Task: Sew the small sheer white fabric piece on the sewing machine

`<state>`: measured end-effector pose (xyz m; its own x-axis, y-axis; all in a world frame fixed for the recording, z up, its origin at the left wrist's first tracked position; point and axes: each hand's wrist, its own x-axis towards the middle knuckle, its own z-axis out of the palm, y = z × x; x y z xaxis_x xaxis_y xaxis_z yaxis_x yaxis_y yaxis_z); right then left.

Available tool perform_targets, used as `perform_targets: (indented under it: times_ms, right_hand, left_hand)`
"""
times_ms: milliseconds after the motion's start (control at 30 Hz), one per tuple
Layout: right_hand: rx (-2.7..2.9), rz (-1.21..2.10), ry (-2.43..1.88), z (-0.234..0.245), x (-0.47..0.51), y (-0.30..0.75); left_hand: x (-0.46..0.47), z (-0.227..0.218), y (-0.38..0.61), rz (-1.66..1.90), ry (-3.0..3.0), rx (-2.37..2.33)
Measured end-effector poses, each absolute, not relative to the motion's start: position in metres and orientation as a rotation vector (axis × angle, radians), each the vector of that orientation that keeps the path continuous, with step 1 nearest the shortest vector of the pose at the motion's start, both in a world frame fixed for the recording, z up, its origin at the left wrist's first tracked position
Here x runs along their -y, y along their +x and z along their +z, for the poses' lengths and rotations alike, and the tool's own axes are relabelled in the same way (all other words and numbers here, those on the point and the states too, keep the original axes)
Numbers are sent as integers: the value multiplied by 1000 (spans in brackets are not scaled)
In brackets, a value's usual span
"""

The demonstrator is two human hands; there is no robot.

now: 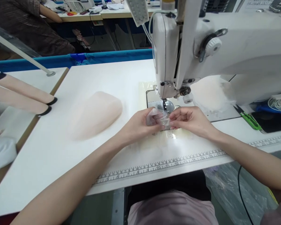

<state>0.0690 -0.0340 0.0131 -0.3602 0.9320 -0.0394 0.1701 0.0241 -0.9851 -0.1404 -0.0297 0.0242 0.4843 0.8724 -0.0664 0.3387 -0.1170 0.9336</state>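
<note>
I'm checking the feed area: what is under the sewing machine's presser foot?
Metal needle plate shows there. The sheer fabric piece, pinched by left hand and right hand, covers the plate's near edge; whether it reaches under the presser foot is unclear.

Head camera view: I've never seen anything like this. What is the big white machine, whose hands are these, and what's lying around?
This picture comes from a camera worn on a person's head, looking down at their own bare hands. The left hand and right hand together pinch a small sheer pale fabric piece just before the needle of a large white sewing machine. On the white table lie a soft pile of pale pink fabric, green-handled thread snips and a printed ruler strip along the front edge. At top left sits another person.
</note>
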Motion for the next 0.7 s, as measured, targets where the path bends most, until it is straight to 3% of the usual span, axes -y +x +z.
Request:
perform_targets:
  times_ms: [367,700]
  right_hand:
    - [1771,986,-977,7,41,67]
    - [1892,737,-826,8,44,67]
  left_hand:
    - [47,11,-131,1016,2453,-1143]
    - [49,6,-137,1079,2674,-1109]
